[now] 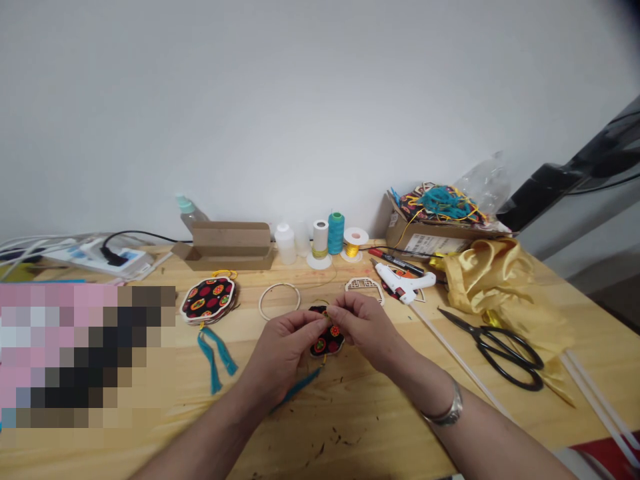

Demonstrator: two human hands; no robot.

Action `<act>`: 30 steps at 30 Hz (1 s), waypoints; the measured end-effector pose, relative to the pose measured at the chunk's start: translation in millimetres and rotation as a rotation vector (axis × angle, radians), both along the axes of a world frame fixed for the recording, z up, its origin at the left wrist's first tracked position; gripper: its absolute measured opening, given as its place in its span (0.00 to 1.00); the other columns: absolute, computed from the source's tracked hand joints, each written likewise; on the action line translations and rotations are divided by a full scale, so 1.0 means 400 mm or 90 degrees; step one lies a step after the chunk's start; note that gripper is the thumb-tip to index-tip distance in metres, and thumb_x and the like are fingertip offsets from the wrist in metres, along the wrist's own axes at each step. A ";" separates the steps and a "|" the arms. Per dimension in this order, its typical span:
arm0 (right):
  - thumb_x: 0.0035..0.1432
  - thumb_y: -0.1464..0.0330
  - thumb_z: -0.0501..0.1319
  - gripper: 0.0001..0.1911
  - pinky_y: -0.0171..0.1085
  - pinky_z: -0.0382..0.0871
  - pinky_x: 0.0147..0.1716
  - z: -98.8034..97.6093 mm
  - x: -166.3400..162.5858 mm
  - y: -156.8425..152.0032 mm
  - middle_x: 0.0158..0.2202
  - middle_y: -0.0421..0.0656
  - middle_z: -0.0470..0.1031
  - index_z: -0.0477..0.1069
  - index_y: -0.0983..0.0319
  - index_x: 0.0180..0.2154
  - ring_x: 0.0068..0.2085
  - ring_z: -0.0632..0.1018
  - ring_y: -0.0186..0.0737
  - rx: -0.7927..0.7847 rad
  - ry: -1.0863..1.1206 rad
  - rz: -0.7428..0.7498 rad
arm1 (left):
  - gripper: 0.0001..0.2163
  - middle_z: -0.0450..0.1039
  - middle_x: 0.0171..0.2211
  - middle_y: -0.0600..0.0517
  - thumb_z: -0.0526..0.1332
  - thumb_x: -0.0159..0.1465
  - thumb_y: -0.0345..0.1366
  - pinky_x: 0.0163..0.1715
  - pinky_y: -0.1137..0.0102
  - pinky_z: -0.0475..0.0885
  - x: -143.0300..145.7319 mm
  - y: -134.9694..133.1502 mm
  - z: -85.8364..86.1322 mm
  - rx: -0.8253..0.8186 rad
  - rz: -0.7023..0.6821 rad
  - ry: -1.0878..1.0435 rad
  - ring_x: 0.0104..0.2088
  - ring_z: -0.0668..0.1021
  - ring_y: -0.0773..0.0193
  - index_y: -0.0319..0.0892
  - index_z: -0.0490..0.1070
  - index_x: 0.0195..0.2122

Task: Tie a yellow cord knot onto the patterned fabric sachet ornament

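Close together over the middle of the table, my left hand (285, 343) and my right hand (367, 327) pinch at the top of a black ornament (327, 343) with red and orange flower patterns. What lies between the fingertips is small, perhaps a thin cord, and I cannot make it out fully. From the ornament's lower end hangs a teal tassel (300, 388), partly behind my left hand. A pale round hoop (280, 301) lies just beyond my left hand. Beyond my right hand rests a cut-out wooden lattice frame (365, 288).
Finished-looking ornaments (209, 299) are stacked at left. A white glue gun (403, 280), black scissors (493, 343) and gold cloth (490, 273) lie at right. Thread spools (337, 233), an open cardboard box (233, 247) and a filled box (440, 233) stand along the wall.
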State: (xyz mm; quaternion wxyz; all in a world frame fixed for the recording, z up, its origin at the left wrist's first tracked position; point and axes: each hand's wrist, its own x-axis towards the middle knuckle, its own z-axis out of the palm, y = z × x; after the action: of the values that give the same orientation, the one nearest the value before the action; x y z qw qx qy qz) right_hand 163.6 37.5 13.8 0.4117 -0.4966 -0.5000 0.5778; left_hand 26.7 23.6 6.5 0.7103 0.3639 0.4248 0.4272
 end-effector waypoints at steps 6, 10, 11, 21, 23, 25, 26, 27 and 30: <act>0.51 0.66 0.56 0.10 0.26 0.54 0.14 0.006 0.003 0.000 0.16 0.33 0.60 0.63 0.64 0.21 0.16 0.62 0.25 -0.042 0.027 0.031 | 0.05 0.76 0.25 0.50 0.64 0.52 0.35 0.32 0.71 0.69 -0.001 -0.002 -0.003 -0.008 0.012 0.002 0.27 0.76 0.64 0.38 0.76 0.28; 0.48 0.66 0.60 0.09 0.26 0.57 0.14 0.007 0.008 0.002 0.18 0.34 0.63 0.64 0.64 0.23 0.17 0.64 0.25 -0.047 0.018 0.040 | 0.05 0.77 0.24 0.50 0.65 0.52 0.34 0.29 0.72 0.69 -0.001 -0.004 0.001 -0.019 0.025 0.010 0.26 0.76 0.64 0.38 0.76 0.27; 0.47 0.67 0.60 0.08 0.26 0.57 0.14 0.007 0.009 0.003 0.18 0.34 0.64 0.65 0.64 0.23 0.17 0.64 0.25 -0.047 0.016 0.040 | 0.05 0.77 0.24 0.50 0.65 0.52 0.34 0.29 0.72 0.69 -0.001 -0.004 0.002 -0.020 0.027 0.012 0.26 0.76 0.64 0.38 0.76 0.27; 0.48 0.70 0.58 0.05 0.28 0.58 0.18 -0.013 0.015 0.009 0.19 0.35 0.64 0.65 0.64 0.24 0.20 0.65 0.27 0.030 -0.085 0.057 | 0.06 0.76 0.24 0.50 0.64 0.53 0.34 0.29 0.73 0.68 0.001 -0.002 -0.004 -0.016 0.018 0.019 0.26 0.75 0.66 0.37 0.76 0.28; 0.48 0.70 0.57 0.05 0.28 0.59 0.19 -0.015 0.017 0.010 0.18 0.35 0.64 0.65 0.64 0.23 0.20 0.64 0.27 0.062 -0.122 0.062 | 0.06 0.76 0.25 0.50 0.64 0.53 0.35 0.29 0.73 0.68 0.001 -0.003 -0.005 -0.014 0.011 0.012 0.27 0.75 0.66 0.37 0.76 0.29; 0.50 0.70 0.57 0.05 0.29 0.59 0.20 -0.017 0.020 0.010 0.18 0.35 0.63 0.65 0.64 0.24 0.20 0.64 0.28 0.094 -0.156 0.063 | 0.06 0.75 0.25 0.50 0.64 0.53 0.35 0.29 0.74 0.68 0.001 -0.003 -0.004 -0.011 0.008 0.009 0.27 0.75 0.66 0.37 0.76 0.29; 0.50 0.70 0.57 0.05 0.29 0.59 0.21 -0.018 0.021 0.010 0.18 0.35 0.63 0.65 0.64 0.24 0.21 0.65 0.29 0.108 -0.167 0.062 | 0.06 0.75 0.24 0.51 0.64 0.53 0.35 0.27 0.75 0.67 0.000 -0.004 -0.002 -0.008 0.009 0.014 0.26 0.74 0.67 0.37 0.76 0.29; 0.51 0.69 0.57 0.06 0.30 0.59 0.21 -0.020 0.022 0.011 0.18 0.35 0.63 0.65 0.63 0.24 0.21 0.65 0.29 0.122 -0.176 0.060 | 0.07 0.74 0.23 0.52 0.64 0.53 0.36 0.24 0.76 0.66 0.000 -0.004 0.000 -0.003 0.016 0.023 0.24 0.72 0.69 0.37 0.76 0.28; 0.52 0.69 0.56 0.07 0.30 0.59 0.22 -0.022 0.025 0.013 0.19 0.36 0.64 0.65 0.63 0.23 0.23 0.65 0.30 0.156 -0.208 0.045 | 0.08 0.68 0.17 0.56 0.63 0.53 0.38 0.15 0.79 0.57 -0.002 -0.002 0.007 0.010 0.054 0.083 0.15 0.64 0.74 0.39 0.76 0.29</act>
State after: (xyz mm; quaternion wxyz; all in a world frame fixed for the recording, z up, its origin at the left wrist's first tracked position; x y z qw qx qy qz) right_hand 173.5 42.7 5.0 0.3617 -0.5121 -0.6440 0.4384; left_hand 25.7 22.8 9.3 0.6596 0.3783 0.4818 0.4355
